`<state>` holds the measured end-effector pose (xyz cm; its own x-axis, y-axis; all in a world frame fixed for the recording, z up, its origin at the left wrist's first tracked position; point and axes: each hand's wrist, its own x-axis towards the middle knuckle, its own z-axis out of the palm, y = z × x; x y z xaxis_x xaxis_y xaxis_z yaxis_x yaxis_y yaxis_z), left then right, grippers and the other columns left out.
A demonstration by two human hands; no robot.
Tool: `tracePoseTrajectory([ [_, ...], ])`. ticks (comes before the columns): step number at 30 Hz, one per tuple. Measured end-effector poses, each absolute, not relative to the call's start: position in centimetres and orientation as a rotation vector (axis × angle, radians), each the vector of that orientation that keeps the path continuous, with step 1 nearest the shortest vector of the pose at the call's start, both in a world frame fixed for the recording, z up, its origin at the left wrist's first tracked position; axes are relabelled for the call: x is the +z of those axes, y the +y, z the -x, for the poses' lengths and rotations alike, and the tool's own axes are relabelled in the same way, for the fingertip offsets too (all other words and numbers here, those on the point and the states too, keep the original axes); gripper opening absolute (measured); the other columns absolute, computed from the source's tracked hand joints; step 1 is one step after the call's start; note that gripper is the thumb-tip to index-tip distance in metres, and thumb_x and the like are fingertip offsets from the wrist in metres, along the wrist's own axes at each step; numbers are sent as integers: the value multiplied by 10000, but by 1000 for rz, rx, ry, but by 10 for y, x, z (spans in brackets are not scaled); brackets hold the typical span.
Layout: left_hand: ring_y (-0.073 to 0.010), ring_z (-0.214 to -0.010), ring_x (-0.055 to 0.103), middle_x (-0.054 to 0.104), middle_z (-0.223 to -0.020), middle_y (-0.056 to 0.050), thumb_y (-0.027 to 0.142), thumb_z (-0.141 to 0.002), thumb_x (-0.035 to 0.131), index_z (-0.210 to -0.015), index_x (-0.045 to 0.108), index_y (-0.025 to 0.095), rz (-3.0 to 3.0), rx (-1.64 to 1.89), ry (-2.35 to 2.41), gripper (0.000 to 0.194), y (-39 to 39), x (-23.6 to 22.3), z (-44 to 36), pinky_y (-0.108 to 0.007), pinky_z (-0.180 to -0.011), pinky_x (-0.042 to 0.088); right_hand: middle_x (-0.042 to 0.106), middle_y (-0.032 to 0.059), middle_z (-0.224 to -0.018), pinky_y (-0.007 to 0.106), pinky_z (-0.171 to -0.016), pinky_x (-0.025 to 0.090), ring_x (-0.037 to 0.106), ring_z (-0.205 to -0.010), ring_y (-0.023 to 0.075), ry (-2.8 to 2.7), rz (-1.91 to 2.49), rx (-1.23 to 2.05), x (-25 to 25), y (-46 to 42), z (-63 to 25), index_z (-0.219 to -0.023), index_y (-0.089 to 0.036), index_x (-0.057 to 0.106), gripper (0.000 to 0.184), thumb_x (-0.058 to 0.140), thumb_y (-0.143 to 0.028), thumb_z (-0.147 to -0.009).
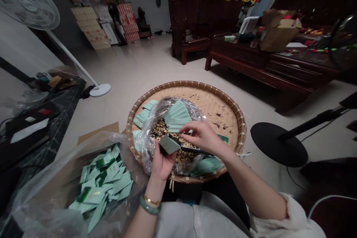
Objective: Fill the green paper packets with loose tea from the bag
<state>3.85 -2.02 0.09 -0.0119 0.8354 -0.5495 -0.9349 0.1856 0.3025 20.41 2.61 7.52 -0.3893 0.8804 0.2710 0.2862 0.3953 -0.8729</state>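
So, woven tray: in the head view I am looking down over it, and a clear plastic bag is lying open inside, holding a loose dry mix of golden and dark bits.
Green packet: it is sitting in my left hand above the mix, tilting, with a broad face turning up towards me.
Left fingers: they are pressing together around the packet, gripping it from below and from both sides.
Right hand: it is hovering just beside the packet, thumb and forefinger curling towards each other; I cannot tell whether they are pinching anything.
Black handle: it is running under my right hand towards the packet; whether my other fingers are gripping it, I cannot tell.
Packet fan: flat green packets are spreading across the far side of the mix, while more are lying at the tray's left side and along its near edge.
Packet heap: a jumbled pile is resting in another plastic bag, left of the tray.
Step in hand: as I judge it, I am working on one packet with both hands, directly over the mix.
Next move: I think it is calling for a steady left grip, with the packet's upper edge facing my right fingertips.
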Motion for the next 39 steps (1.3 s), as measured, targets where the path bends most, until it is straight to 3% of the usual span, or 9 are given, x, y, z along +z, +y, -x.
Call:
tracePoseTrajectory([
  [5, -127, -668, 693, 737, -803, -42, 325, -953, 395, -899, 650, 158, 168, 1468, 754, 310, -20, 7, -48, -200, -562, 576, 684, 56, -882, 252, -633, 463, 600, -743, 152, -1807, 995, 1046, 68, 18, -197, -1052, -183, 656, 329, 625, -390, -798],
  [7, -129, -699, 693, 736, -850, -41, 318, -939, 433, -922, 650, 170, 124, 1492, 756, 264, -22, 9, -52, -212, -581, 581, 670, 45, -814, 252, -609, 451, 580, -695, 150, -1792, 1007, 982, 60, 17, -193, -978, -176, 678, 343, 709, -390, -712],
  [9, -144, -730, 692, 733, -891, -40, 323, -917, 481, -950, 652, 189, 49, 1487, 791, 219, -24, 9, -55, -242, -586, 590, 644, 33, -711, 244, -561, 431, 555, -624, 138, -1704, 1043, 974, 50, 20, -190, -771, -160, 690, 215, 689, -369, -724],
  [11, -156, -752, 688, 730, -905, -44, 332, -878, 550, -961, 657, 196, -38, 1474, 859, 191, -27, 8, -55, -260, -589, 593, 614, 17, -634, 234, -497, 410, 521, -533, 115, -1573, 1079, 1095, 43, 26, -190, -682, -153, 670, 228, 661, -373, -740],
  [16, -146, -768, 672, 727, -897, -52, 324, -707, 747, -902, 679, 164, -195, 1487, 939, 262, -30, 8, -52, -235, -626, 582, 578, -15, -575, 224, -448, 406, 482, -455, 91, -1372, 1072, 1396, 32, 37, -195, -701, -147, 668, 286, 704, -426, -657],
  [22, -136, -685, 662, 727, -764, -24, 175, -487, 855, -806, 693, 134, -282, 1522, 1065, 361, -28, 10, -61, -233, -629, 570, 614, 16, -661, 229, -497, 418, 504, -553, 117, -1420, 1078, 1306, 26, 37, -189, -764, -147, 669, 350, 655, -488, -688],
  [27, -131, -671, 665, 725, -743, -4, 186, -480, 857, -821, 696, 143, -301, 1515, 1079, 379, -30, 11, -67, -260, -678, 564, 486, -20, -549, 213, -489, 326, 425, -544, 105, -1556, 1146, 1027, 25, 34, -182, -604, -146, 600, 381, 632, -505, -727],
  [31, -185, -734, 688, 733, -741, -43, 319, -543, 838, -777, 695, 123, -274, 1466, 1059, 337, -30, 13, -61, -315, -736, 557, 353, -43, -506, 219, -477, 254, 337, -516, 85, -1581, 1106, 958, 22, 34, -183, -497, -158, 484, 436, 613, -480, -762],
  [39, -237, -873, 685, 738, -801, -89, 372, -630, 783, -785, 706, 112, -349, 1532, 1042, 312, -28, -5, -58, -326, -798, 532, 338, -40, -520, 223, -484, 250, 318, -523, 90, -1561, 1105, 938, 15, 37, -185, -511, -162, 494, 440, 600, -499, -772],
])
